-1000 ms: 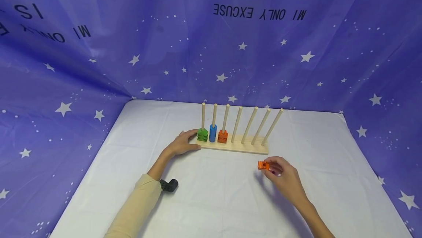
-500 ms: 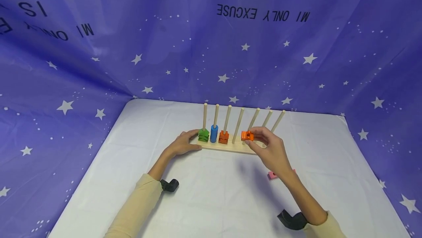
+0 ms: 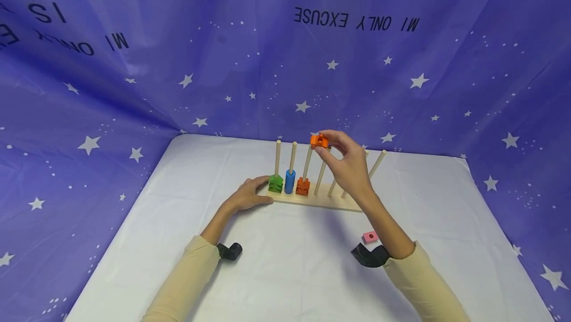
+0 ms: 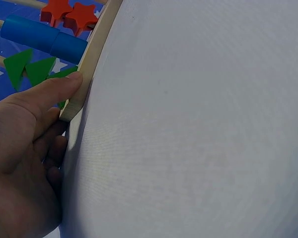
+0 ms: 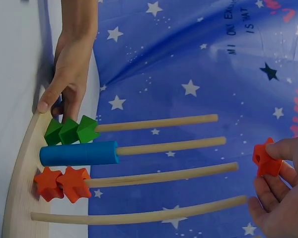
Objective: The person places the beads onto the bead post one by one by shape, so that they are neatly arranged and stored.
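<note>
My left hand (image 3: 247,195) grips the left end of a wooden peg stand (image 3: 312,202), thumb on its front edge in the left wrist view. Green triangle beads (image 3: 275,184) fill the bottom of the first peg, blue cylinder beads (image 3: 290,182) the second. Two orange-red star beads (image 5: 62,184) are stacked on the third. Between thumb and fingers, my right hand (image 3: 350,163) pinches another orange star bead (image 3: 319,140), its hole showing. That bead is level with the peg tops; in the right wrist view it is just beyond the third peg's tip (image 5: 233,166).
A pink square bead (image 3: 370,237) with a hole lies on the white tablecloth (image 3: 285,262), near my right wrist. Pegs to the right of the third carry no beads where they show. A purple starry cloth (image 3: 250,64) hangs behind and at both sides.
My right hand has carried the star bead up and leftward, from over the table at the right to the peg tops. The pink bead has come into view. My left hand keeps its place.
</note>
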